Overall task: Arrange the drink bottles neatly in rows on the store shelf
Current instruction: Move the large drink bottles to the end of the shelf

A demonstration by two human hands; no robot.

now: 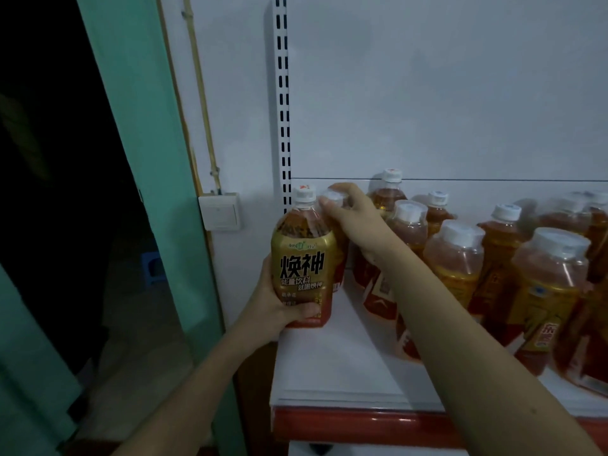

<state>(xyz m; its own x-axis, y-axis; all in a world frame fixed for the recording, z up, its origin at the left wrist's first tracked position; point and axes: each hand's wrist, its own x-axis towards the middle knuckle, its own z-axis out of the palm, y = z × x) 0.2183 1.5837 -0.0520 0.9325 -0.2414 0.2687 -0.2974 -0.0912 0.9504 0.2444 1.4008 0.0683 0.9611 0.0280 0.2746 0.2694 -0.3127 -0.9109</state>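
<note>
My left hand (276,304) grips the lower body of a gold-labelled drink bottle (304,255) with a white cap, held upright at the shelf's left end. Just behind it stands a second bottle (339,245), and my right hand (353,213) is closed over its cap and neck. To the right, several more amber bottles with white caps (455,258) stand loosely on the white shelf (329,363), some wrapped in clear plastic. My right forearm crosses in front of a few of them.
The shelf has a red front strip (362,422) and a white back panel with a slotted upright (283,110). A wall switch (219,211) and a green door frame (154,159) lie to the left, with a dark doorway beyond.
</note>
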